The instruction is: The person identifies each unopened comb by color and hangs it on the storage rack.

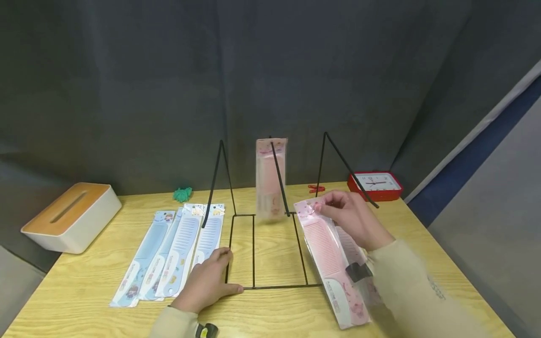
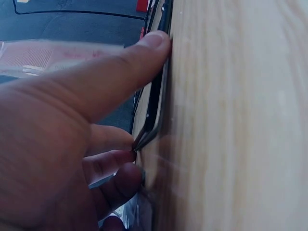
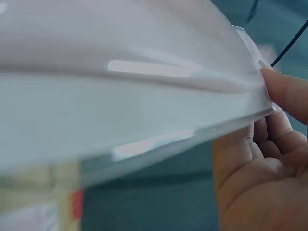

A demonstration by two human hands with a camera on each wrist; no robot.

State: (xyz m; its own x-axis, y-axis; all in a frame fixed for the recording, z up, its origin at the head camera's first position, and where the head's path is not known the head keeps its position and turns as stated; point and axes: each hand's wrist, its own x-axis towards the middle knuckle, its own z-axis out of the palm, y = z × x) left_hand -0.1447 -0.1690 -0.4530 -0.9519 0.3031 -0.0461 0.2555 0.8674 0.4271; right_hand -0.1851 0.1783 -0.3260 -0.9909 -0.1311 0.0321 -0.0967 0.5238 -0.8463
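Note:
A black wire rack (image 1: 253, 251) stands mid-table with three slanted prongs. One pink comb packet (image 1: 270, 178) hangs on the middle prong. My right hand (image 1: 348, 216) pinches the top of a pink comb packet (image 1: 327, 249) tilted up off the table right of the rack, with more pink packets lying under it. In the right wrist view the packet (image 3: 120, 96) fills the frame and my thumb (image 3: 288, 91) sits on its corner. My left hand (image 1: 209, 279) lies on the table at the rack's front left corner. Its thumb (image 2: 144, 53) presses the base wire (image 2: 156, 96).
Several blue comb packets (image 1: 169, 253) lie in a fan left of the rack. A white tissue box (image 1: 69, 216) with a wooden lid sits far left. At the back are a green toy (image 1: 182, 193), a red clip (image 1: 316, 188) and a red clock (image 1: 376, 184).

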